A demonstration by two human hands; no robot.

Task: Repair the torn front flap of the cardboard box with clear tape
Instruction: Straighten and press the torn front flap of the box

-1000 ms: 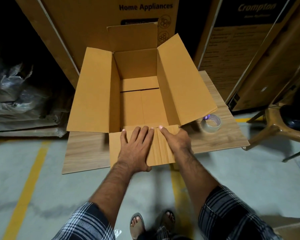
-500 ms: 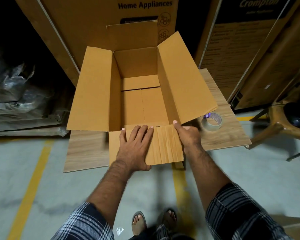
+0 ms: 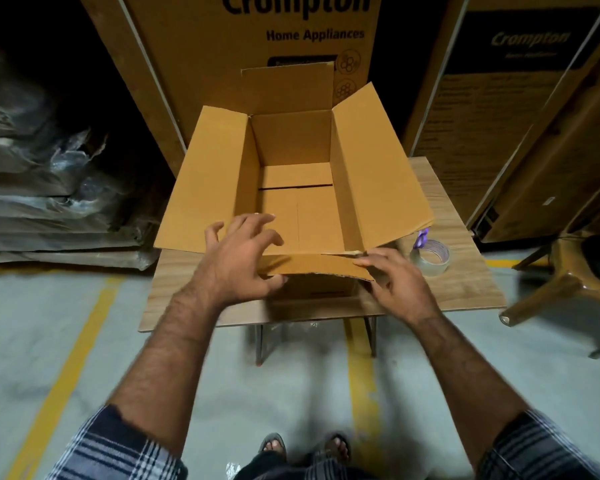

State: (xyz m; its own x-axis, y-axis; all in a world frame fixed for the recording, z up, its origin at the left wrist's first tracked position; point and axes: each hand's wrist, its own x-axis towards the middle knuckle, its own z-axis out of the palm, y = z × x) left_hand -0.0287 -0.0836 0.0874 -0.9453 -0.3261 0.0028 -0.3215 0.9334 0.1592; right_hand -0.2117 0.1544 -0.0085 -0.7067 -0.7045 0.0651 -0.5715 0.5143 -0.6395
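- Sitting open on the wooden surface (image 3: 194, 292), the cardboard box (image 3: 291, 150) has its side flaps spread outward.
- Its front flap (image 3: 319, 266) hangs forward, ragged along its right edge.
- Left hand (image 3: 238, 259): spread fingers hover over the flap's left end, grip loose, thumb touching the flap edge.
- Right hand (image 3: 395, 280): fingertips touch the torn right corner, uncurled.
- Clear tape roll (image 3: 430, 257) lies just right of the box.

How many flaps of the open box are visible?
4: back flap upright, left flap and right flap spread outward, front flap at the near edge by both hands. None seems hidden.
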